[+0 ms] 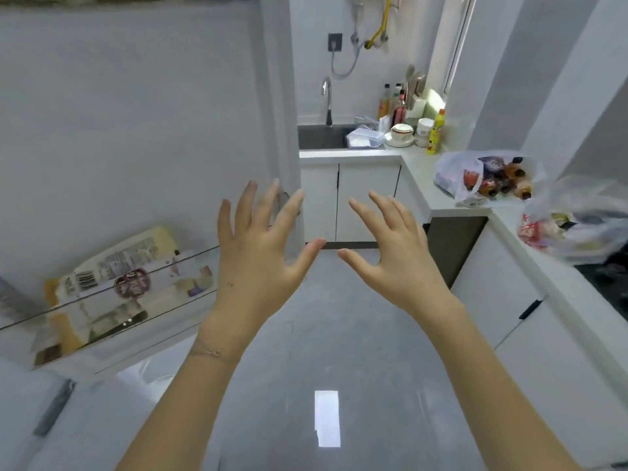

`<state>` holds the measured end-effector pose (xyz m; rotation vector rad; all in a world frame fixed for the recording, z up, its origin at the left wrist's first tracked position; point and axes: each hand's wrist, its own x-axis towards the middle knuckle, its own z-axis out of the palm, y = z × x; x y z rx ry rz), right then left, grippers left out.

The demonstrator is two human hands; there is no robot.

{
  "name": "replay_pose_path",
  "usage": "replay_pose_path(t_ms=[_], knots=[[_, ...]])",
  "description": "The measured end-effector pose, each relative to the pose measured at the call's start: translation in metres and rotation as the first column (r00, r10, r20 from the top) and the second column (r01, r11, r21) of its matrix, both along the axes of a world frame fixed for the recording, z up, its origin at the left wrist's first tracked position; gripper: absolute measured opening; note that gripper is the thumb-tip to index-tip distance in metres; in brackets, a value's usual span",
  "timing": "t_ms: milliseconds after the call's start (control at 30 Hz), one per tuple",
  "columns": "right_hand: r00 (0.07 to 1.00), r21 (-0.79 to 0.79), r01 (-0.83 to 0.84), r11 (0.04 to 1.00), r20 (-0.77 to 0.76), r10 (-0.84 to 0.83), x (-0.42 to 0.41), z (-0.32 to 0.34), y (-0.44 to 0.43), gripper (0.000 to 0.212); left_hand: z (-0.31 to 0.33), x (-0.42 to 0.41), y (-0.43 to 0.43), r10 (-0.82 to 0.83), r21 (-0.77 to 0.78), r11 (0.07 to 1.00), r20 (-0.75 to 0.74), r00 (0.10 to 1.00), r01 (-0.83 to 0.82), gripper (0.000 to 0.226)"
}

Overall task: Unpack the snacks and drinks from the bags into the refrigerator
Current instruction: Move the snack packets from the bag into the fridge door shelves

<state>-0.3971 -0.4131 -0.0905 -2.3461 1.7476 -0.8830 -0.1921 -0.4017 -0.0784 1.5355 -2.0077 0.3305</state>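
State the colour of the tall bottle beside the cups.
The bottle is yellow with an orange cap; head view.

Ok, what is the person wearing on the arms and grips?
Both arms are bare down to the frame edge, with no sleeves and no watch. The left grip and right grip wear no gloves and no visible rings. A thin chain bracelet circles the left wrist.

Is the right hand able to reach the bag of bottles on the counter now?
Probably yes. The right hand is open and empty, nothing stands between it and the bag of bottles on the counter, though a step closer may be needed.
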Motion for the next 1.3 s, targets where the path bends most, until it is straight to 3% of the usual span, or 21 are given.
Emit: replay_pose_path(t_ms=[567, 867, 1300], knots=[[0.914, 0.102, 0.405, 0.908, -0.034, -0.404, -0.292, -0.030, -0.032, 0.070, -0.044, -0.297, -0.123, -0.360, 0.153, 0.924, 0.042, 0.932, 0.350, 0.073], [0.820, 0.148, 0.571, 0.807, -0.049, -0.571, -0.388, -0.047, -0.087, 0.071, -0.058, -0.417, -0.218, -0.559, 0.169, 0.820, 0.028, 0.829, 0.547, 0.069], [0.676, 0.179, 0.727, 0.663, -0.015, -0.737, -0.487, -0.056, -0.206, 0.071, -0.070, -0.553, -0.377, -0.727, 0.194, 0.678, 0.037, 0.685, 0.709, 0.069]])
